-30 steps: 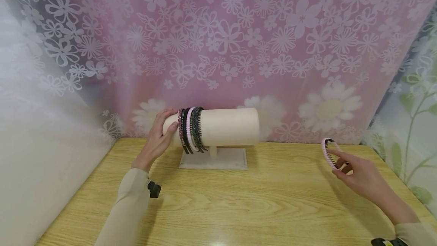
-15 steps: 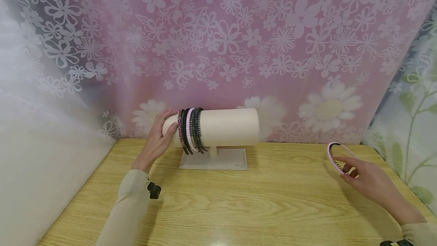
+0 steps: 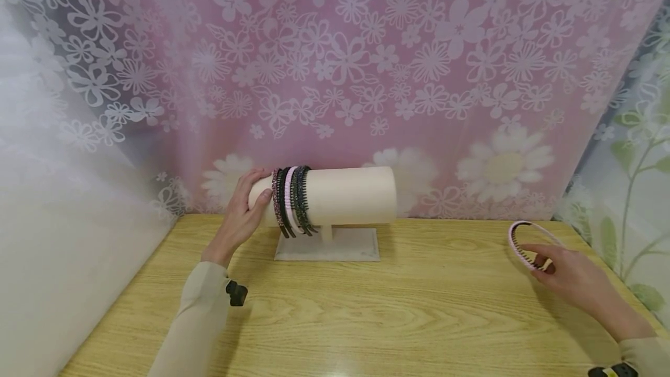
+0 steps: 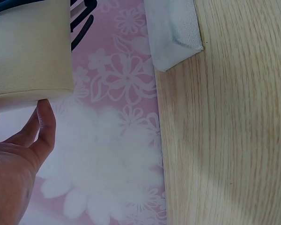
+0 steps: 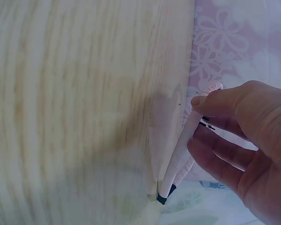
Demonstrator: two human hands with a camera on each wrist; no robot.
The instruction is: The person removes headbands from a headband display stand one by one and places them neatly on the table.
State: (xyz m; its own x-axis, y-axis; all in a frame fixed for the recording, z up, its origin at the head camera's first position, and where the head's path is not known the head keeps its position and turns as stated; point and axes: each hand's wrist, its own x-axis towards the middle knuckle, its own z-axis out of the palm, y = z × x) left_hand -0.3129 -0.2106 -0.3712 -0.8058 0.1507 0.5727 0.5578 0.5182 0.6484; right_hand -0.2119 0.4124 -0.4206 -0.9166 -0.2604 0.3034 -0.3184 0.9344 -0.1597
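Note:
My left hand (image 3: 242, 209) grips the left end of a cream padded roll (image 3: 350, 195) on a display stand, thumb in front and fingers over the top. Several headbands (image 3: 291, 199) hang round the roll next to that hand: dark ones, a pink one, and glittery ones. Dark headband tips (image 4: 82, 33) poke out past the roll in the left wrist view. At the right, my right hand (image 3: 576, 275) pinches a pink toothed headband (image 3: 515, 243) between thumb and fingers. In the right wrist view, its pale band (image 5: 178, 159) ends in black tips.
The stand's pale flat base (image 3: 356, 244) rests on a wood-grain table (image 3: 366, 313). Behind it hangs a pink flowered curtain (image 3: 356, 74), with a pale wall (image 3: 68, 237) at the left and a leafy curtain (image 3: 628, 208) at the right.
My right hand has carried the pink headband a little to the right and slightly down in the head view, with the band turning somewhat. The left hand stays on the roll.

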